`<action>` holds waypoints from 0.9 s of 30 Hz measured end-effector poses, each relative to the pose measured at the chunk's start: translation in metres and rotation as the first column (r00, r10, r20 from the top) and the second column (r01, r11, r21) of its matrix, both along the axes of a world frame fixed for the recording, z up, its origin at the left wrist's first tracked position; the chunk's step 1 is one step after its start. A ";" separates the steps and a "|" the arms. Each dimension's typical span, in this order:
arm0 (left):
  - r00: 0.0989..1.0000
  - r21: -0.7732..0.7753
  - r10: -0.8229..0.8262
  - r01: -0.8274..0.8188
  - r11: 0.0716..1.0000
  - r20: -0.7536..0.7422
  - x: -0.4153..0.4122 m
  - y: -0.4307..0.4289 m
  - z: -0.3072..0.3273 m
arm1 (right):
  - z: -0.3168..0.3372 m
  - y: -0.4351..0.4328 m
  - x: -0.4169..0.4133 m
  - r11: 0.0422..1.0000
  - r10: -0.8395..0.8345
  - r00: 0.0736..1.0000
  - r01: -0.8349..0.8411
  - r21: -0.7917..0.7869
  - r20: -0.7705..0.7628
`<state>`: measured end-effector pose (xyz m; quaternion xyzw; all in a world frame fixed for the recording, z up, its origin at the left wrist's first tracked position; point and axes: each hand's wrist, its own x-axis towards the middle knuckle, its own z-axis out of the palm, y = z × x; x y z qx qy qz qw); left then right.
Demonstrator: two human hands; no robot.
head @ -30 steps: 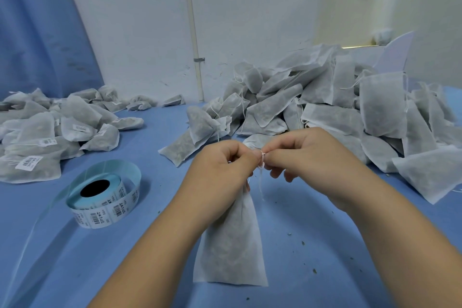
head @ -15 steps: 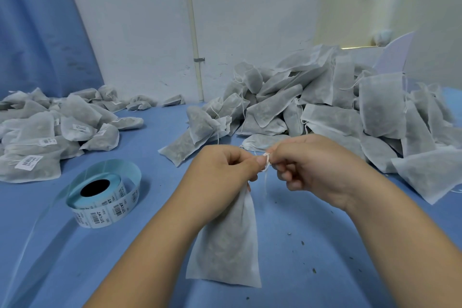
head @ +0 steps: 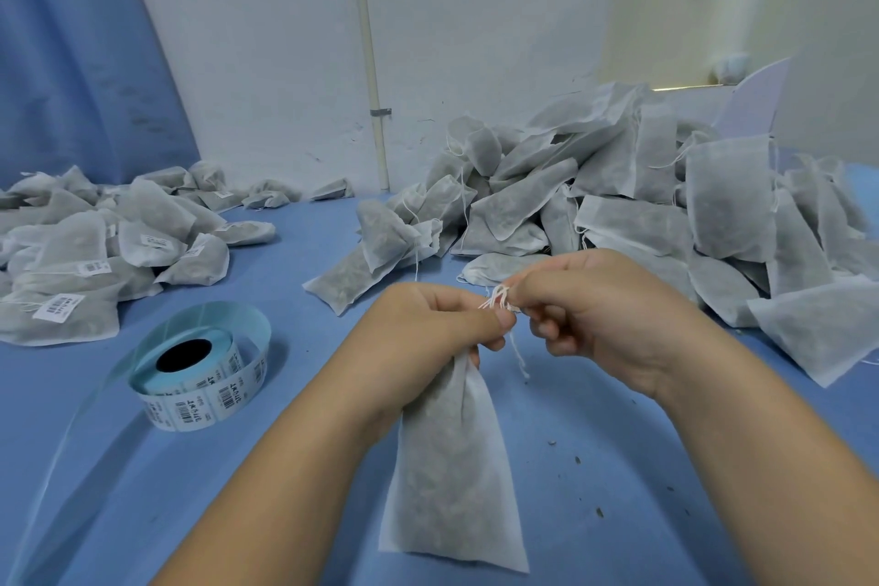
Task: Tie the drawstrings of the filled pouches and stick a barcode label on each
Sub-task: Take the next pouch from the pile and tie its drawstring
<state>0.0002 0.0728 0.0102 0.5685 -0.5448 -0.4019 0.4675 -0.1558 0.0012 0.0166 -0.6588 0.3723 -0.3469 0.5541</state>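
A filled white mesh pouch (head: 452, 471) hangs from my left hand (head: 428, 328), which grips its gathered neck above the blue table. My right hand (head: 599, 314) pinches the white drawstring (head: 497, 297) just to the right of the neck, its frayed ends sticking up between the two hands. One loose string end dangles below them. A roll of barcode labels (head: 200, 376) on pale blue backing lies to the left of the pouch.
A big heap of filled pouches (head: 642, 209) without labels fills the back right. A lower pile of labelled pouches (head: 95, 252) lies at the far left. The white wall and a blue curtain (head: 71, 52) close the back of the blue table (head: 309, 395).
The hands have drawn slightly apart, and the drawstring ends now stick up between them. The pouch's lower end has swung a little to the right.
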 end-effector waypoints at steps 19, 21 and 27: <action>0.964 -0.161 0.152 -0.118 0.980 0.218 -0.004 -0.001 -0.003 | 0.008 0.014 -0.003 0.945 -0.068 0.985 0.012 -0.328 -0.159; 0.950 -0.189 0.177 -0.131 0.973 0.256 -0.005 -0.001 -0.004 | 0.009 0.016 -0.004 0.935 -0.063 0.984 0.001 -0.354 -0.164; 0.904 -0.227 0.222 -0.145 0.963 0.365 -0.008 -0.002 -0.006 | 0.007 0.016 -0.004 0.904 -0.123 0.956 -0.003 -0.428 -0.265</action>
